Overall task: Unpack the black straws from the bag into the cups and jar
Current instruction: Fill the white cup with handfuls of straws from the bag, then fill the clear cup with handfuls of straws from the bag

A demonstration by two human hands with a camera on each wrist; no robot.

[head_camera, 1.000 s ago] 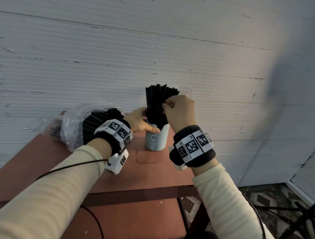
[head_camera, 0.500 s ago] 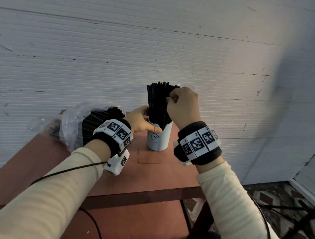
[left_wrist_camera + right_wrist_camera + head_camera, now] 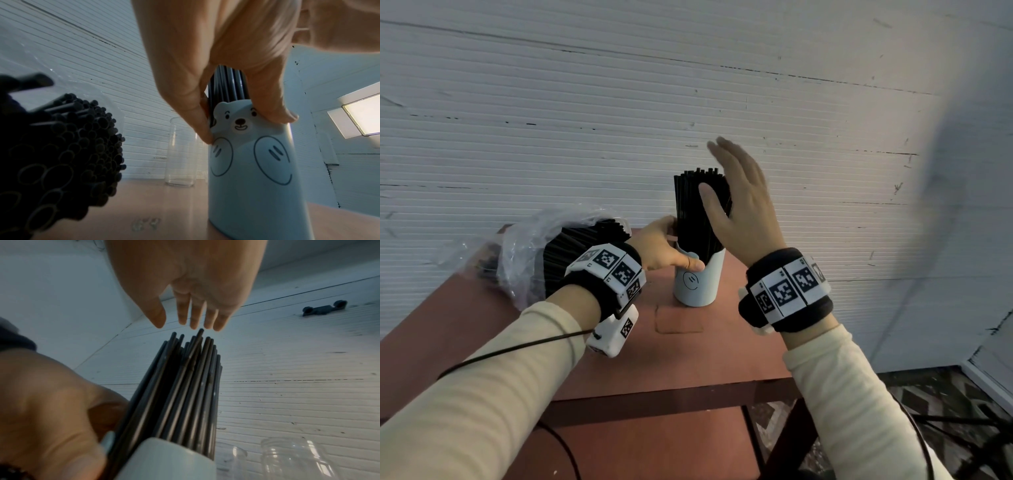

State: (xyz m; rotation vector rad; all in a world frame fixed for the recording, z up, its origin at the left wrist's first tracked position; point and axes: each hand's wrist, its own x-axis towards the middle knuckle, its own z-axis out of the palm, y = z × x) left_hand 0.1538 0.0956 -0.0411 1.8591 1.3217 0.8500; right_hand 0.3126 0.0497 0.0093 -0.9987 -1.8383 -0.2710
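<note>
I am seeing my left hand [image 3: 666, 248] holding the rim of the pale blue bear cup [image 3: 698, 282] on the worktop [image 3: 722, 353], grip curled round it, thumb on the front. My right hand [image 3: 743, 205] is hovering flat beside the upright black straws [image 3: 697, 209], fingers straight, holding nothing. The wrist views are showing what the head view hides: a clear glass cup [image 3: 180, 152] and a clear jar [image 3: 296, 459] behind. The bag [image 3: 544, 250] of straws is lying left.
</note>
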